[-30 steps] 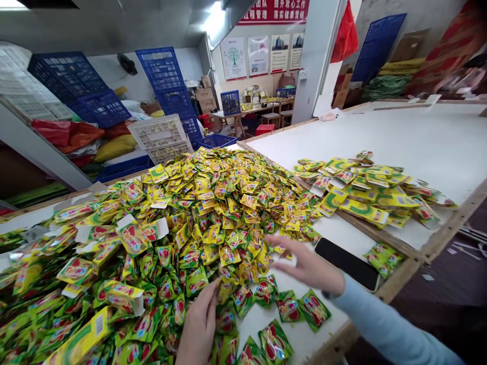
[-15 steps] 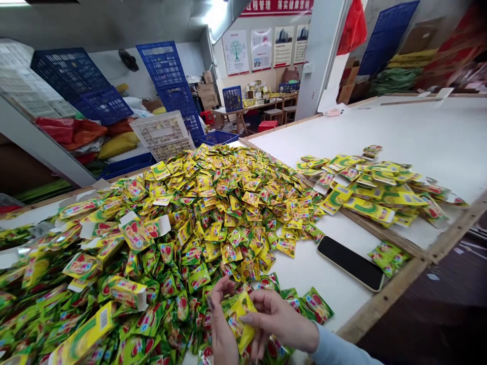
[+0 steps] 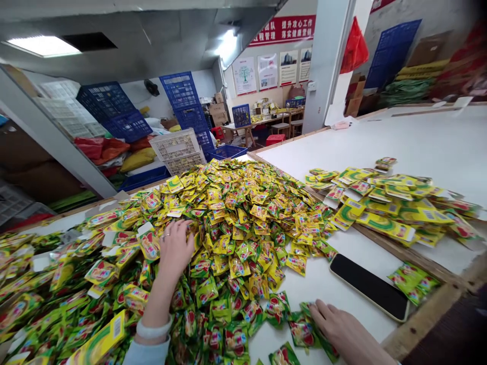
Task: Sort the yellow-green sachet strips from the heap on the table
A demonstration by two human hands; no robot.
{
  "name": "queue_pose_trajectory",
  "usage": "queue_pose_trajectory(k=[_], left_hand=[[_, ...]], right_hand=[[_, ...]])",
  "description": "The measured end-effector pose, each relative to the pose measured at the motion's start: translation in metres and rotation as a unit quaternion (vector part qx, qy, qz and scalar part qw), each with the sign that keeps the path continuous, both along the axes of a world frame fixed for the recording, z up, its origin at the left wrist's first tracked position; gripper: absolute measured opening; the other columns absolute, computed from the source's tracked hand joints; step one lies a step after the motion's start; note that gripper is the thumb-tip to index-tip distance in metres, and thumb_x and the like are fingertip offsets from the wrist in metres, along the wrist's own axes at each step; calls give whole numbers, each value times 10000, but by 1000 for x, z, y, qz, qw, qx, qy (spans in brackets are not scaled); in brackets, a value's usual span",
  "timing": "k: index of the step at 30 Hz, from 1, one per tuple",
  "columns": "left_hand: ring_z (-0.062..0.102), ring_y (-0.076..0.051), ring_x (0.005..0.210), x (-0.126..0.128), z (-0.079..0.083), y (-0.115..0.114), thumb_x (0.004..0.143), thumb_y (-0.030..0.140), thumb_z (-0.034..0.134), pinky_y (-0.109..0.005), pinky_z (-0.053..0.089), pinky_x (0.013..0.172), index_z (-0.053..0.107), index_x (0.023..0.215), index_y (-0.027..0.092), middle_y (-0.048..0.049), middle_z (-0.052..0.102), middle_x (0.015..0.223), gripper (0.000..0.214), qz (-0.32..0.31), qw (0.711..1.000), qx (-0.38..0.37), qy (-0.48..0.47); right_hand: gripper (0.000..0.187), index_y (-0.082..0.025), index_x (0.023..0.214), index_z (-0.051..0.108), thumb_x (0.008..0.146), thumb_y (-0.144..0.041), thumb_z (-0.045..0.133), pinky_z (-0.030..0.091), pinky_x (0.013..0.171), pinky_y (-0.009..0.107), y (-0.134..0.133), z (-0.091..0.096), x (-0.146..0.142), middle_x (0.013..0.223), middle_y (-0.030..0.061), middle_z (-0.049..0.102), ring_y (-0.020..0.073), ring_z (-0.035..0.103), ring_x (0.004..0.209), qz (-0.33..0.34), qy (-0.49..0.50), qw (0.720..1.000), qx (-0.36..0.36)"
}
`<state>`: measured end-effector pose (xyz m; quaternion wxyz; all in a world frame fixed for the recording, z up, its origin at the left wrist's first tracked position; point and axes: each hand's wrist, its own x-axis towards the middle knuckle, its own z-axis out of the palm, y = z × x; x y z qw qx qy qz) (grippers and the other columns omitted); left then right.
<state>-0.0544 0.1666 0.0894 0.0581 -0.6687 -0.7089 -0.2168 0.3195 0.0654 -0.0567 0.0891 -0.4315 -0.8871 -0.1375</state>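
My left hand (image 3: 175, 246) reaches over the heap, its fingers apart and bent downward beside an opened yellow carton (image 3: 149, 242) with a white flap. A ring shows on one finger. Beneath its fingertips lie small yellow sachets (image 3: 213, 197); none is visible in its grasp. Low on the right, my right hand (image 3: 337, 324) has its fingers closed over a green sachet (image 3: 323, 338) on the white tabletop. The thumb is hidden there. Another green sachet (image 3: 302, 332) with a red fruit print lies just left of it.
A black-screened phone (image 3: 369, 286) lies right of the heap, with a green sachet (image 3: 413, 281) beyond it. Flattened yellow cartons (image 3: 391, 203) pile up across a wooden strip (image 3: 380, 238). Blue crates (image 3: 178, 96) and white crates (image 3: 177, 144) stand behind the table.
The hands were together around a yellow packet and have parted. My left hand went forward and left onto the heap; my right moved right onto a green sachet. The view tilted upward.
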Motion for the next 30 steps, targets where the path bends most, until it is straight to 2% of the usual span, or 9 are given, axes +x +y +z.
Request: queue_pose_trajectory(k=[3, 7, 11, 16, 18, 20, 23, 27, 30], left_hand=[[249, -408, 1289, -47, 3, 9, 680, 79, 462, -672, 150, 985, 504, 1184, 174, -171, 485, 1293, 514, 27, 996, -68, 59], [349, -376, 1249, -76, -2, 8, 630, 51, 471, -636, 191, 994, 451, 1247, 171, -163, 536, 1255, 629, 23, 985, -115, 130], [462, -341, 1146, -79, 6, 5, 704, 158, 500, -595, 143, 1025, 544, 1113, 127, -171, 611, 1123, 413, 15, 977, -84, 196], [555, -281, 1021, -54, 12, -15, 814, 388, 437, -549, 185, 1031, 553, 903, 193, -101, 651, 1017, 244, -21, 980, 33, 197], [570, -266, 1017, -39, 2, -25, 817, 424, 423, -479, 338, 969, 487, 936, 206, -97, 638, 1058, 257, -53, 987, 98, 113], [605, -267, 972, -27, -14, -31, 822, 438, 403, -370, 487, 759, 424, 979, 215, -112, 631, 1096, 274, -58, 992, 114, 22], [664, -256, 778, -15, -44, -26, 809, 462, 409, -290, 476, 521, 427, 1016, 211, -115, 665, 1027, 326, -76, 994, 82, 16], [646, -265, 865, -21, -70, -1, 783, 455, 445, -346, 494, 715, 484, 1149, 181, -124, 656, 1066, 459, -192, 976, 12, 97], [610, -291, 963, -31, -71, 8, 756, 434, 473, -398, 480, 819, 559, 1060, 190, -115, 680, 1027, 400, -212, 972, -46, 87]], right_hand=[[426, -193, 892, 463, 597, 94, 354, 329, 441, 278, -2, -11, 4, 728, 31, 604, 182, 569, 494, 10, 5, 1000, 16], [399, -196, 866, 485, 601, 85, 384, 340, 456, 278, 3, 0, 3, 704, 29, 601, 195, 577, 514, -4, 18, 1000, -15], [344, -206, 843, 511, 665, 61, 386, 373, 507, 271, 9, 23, -1, 745, 36, 614, 197, 598, 593, -28, 97, 990, -98], [156, -208, 818, 455, 920, -235, 340, 419, 609, 240, 1, 61, -9, 758, 18, 597, 149, 585, 675, -76, 296, 916, -259], [179, -205, 794, 440, 925, -284, 348, 418, 610, 238, -1, 65, -14, 728, 10, 593, 151, 578, 678, -97, 285, 915, -269], [121, -192, 822, 463, 905, -240, 389, 416, 622, 254, 0, 60, -19, 789, 32, 607, 174, 583, 727, -120, 208, 937, -254], [104, -164, 870, 512, 851, -113, 423, 412, 619, 278, 5, 43, -23, 881, 81, 612, 216, 594, 782, -155, 110, 952, -239], [132, -144, 880, 532, 823, -68, 440, 401, 554, 258, 9, 35, -22, 863, 87, 611, 200, 616, 692, -167, 108, 947, -252], [94, -142, 849, 534, 807, -79, 479, 408, 550, 256, 9, 42, -16, 848, 80, 610, 189, 620, 658, -157, 134, 942, -263]])
